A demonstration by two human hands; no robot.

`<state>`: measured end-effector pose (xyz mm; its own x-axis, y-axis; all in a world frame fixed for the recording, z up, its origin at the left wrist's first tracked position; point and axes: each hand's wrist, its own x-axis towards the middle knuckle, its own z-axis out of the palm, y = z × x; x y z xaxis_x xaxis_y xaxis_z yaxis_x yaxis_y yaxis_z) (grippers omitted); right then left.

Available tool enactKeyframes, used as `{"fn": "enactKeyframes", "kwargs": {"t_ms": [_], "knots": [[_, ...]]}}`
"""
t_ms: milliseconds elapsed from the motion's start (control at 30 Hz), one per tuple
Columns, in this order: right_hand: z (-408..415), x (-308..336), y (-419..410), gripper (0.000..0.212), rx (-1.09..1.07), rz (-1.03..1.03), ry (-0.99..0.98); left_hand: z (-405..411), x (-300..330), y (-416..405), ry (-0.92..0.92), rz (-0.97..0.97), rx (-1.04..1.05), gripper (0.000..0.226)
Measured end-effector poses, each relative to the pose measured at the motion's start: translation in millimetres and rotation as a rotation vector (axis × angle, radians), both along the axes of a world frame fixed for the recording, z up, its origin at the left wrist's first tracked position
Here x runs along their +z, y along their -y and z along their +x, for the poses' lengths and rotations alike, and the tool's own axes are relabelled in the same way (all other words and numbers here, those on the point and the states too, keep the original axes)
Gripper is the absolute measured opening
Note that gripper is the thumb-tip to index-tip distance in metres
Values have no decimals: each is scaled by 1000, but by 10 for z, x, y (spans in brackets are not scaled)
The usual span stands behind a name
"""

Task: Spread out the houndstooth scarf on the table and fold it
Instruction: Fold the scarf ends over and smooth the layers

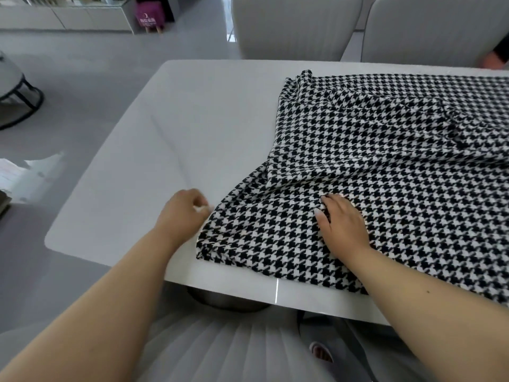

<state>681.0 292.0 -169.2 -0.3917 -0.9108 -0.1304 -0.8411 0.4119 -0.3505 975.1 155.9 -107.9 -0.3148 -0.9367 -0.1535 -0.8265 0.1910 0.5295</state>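
Note:
The black-and-white houndstooth scarf [385, 161] lies over the right half of the white table [154, 150], rumpled with folds near its far left corner and at the right. My left hand [183, 213] pinches the scarf's left edge near the front corner with curled fingers. On top of the cloth close to the table's front edge, my right hand [344, 221] presses down, its fingertips bent into the fabric.
Two pale upholstered chairs [294, 26] stand behind the table's far edge. A person's hand [493, 60] shows at the far right. A purple stool [148, 16] and a round side table [16, 86] stand on the floor to the left.

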Motion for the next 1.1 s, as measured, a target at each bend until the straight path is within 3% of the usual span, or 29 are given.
{"fn": "enactKeyframes", "kwargs": {"t_ms": [67,133,300,400,467,567,633,667,767,833,933,1000,1100], "knots": [[4,-45,-25,58,-11,-1,-5,-349,19,31,-14,-127,-149,6],[-7,-64,-44,59,-16,4,-19,-672,-35,91,41,-171,-271,18],[15,-74,-39,74,-14,6,-48,-1213,-149,459,144,32,-228,31],[9,-72,-35,70,-27,11,-54,-1282,-98,602,9,63,-230,36],[15,-67,-23,68,-26,22,-55,-1211,-88,725,-76,37,-60,31],[19,-61,-23,69,-24,38,-62,-1031,-229,991,-275,212,378,25],[20,-58,-30,76,-18,40,-72,-966,-268,1010,-121,204,431,26],[18,-60,-31,81,-16,38,-77,-950,-320,1002,-68,79,441,28],[11,-77,-29,91,-14,38,-84,-1029,-235,947,-151,-111,323,22],[12,-83,-27,94,-12,36,-81,-1167,-233,950,-113,-119,174,17],[13,-86,-24,95,-13,44,-96,-1294,-298,1021,118,-35,60,38],[17,-90,-19,93,-17,44,-98,-1321,-333,1072,188,32,56,29],[21,-100,-15,86,-19,45,-104,-1296,-317,1185,-173,179,248,11]]}}
